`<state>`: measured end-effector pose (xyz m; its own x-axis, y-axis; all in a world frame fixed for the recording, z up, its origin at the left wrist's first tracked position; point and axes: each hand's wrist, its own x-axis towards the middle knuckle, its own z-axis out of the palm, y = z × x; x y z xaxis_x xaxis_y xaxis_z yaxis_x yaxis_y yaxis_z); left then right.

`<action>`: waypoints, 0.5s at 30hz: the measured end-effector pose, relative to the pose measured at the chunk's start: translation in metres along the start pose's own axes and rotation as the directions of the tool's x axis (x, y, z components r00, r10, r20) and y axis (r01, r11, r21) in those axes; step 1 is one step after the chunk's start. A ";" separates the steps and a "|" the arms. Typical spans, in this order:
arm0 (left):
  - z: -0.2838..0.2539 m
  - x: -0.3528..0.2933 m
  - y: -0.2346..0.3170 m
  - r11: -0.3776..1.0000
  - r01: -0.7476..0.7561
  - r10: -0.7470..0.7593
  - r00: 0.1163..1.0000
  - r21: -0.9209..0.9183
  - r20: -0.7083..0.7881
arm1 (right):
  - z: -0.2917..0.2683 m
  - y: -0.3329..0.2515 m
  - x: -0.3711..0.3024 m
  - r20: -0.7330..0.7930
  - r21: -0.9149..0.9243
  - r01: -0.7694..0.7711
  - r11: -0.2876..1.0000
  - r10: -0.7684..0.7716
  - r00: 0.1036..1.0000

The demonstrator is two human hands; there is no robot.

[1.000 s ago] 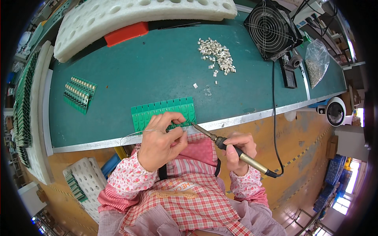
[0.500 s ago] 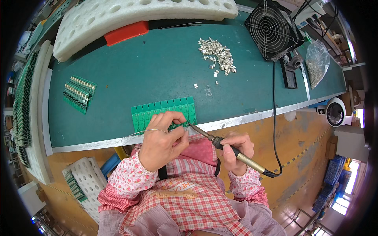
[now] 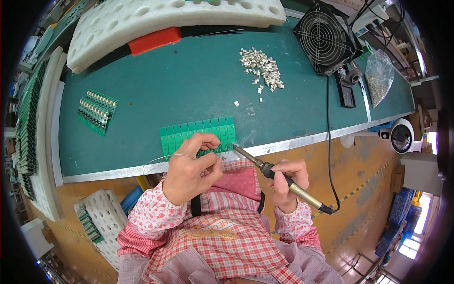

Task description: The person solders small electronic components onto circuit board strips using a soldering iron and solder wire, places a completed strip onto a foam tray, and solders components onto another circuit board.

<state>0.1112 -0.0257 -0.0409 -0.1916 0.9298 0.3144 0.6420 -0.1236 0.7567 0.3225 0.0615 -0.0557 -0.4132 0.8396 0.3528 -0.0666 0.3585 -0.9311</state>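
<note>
At the centre of the frame, the left hand (image 3: 189, 165), fingers curled, grips a thin silvery wire (image 3: 158, 159) over a green rectangular circuit board (image 3: 189, 130) near the table's metal edge. Just right of centre, the right hand (image 3: 289, 182) is wrapped around a black-and-gold soldering iron (image 3: 266, 168), its tip at the board's lower right corner; contact is unclear. Small white connectors (image 3: 265, 70) lie heaped at upper centre-right, a square black fan (image 3: 321, 40) at upper right, populated green boards (image 3: 96, 113) at left.

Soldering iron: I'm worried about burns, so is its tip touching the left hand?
Apart: the head view shows green circuit board between the tip of the soldering iron and the left hand.
</note>
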 end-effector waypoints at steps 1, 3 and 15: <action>0.000 0.000 -0.001 1.000 -0.012 0.012 1.000 0.003 0.003 | 0.000 0.001 0.000 -0.001 -0.001 -0.001 1.000 0.001 1.000; 0.001 0.001 -0.001 1.000 -0.017 0.017 1.000 0.005 -0.001 | 0.002 0.003 -0.001 0.044 -0.018 0.035 0.999 -0.034 0.998; 0.004 0.002 -0.001 0.998 -0.028 0.029 0.999 0.060 -0.018 | 0.012 -0.001 0.002 0.094 -0.009 -0.010 1.000 0.011 0.996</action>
<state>0.1130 -0.0227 -0.0429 -0.1862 0.9195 0.3461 0.6907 -0.1280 0.7118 0.3111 0.0581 -0.0551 -0.4971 0.8015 0.3323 -0.0545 0.3534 -0.9339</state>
